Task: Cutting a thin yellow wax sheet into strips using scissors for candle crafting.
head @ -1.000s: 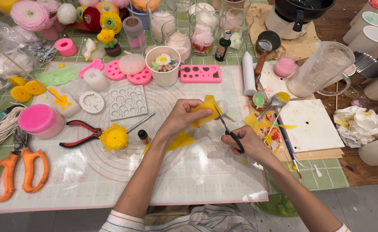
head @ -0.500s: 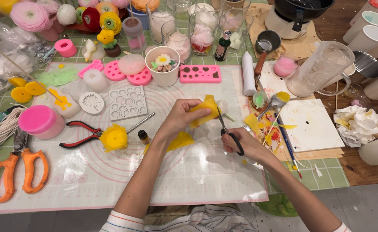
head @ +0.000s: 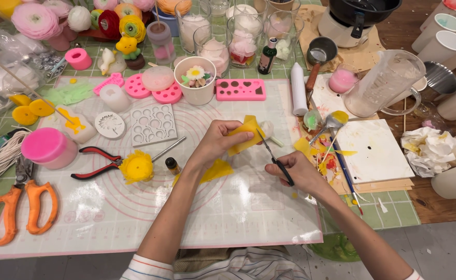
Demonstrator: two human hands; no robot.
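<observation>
My left hand (head: 218, 142) pinches a thin yellow wax sheet (head: 244, 134) above the middle of the translucent work mat (head: 134, 223). In my right hand (head: 296, 173) are small black-handled scissors (head: 274, 158), their blades angled up to the sheet's right edge. A yellow scrap (head: 215, 170) lies on the mat under my left wrist. A finished yellow wax flower (head: 136, 167) sits to the left, beside a small dark dropper bottle (head: 172, 166).
Red-handled pliers (head: 97, 163), orange scissors (head: 19, 207) and a pink round tub (head: 48, 148) lie at left. Pink silicone moulds (head: 240, 89), a white cup (head: 195, 81) and jars line the back. A clear jug (head: 383, 85), a white tile (head: 373, 151) and paper cups stand at right.
</observation>
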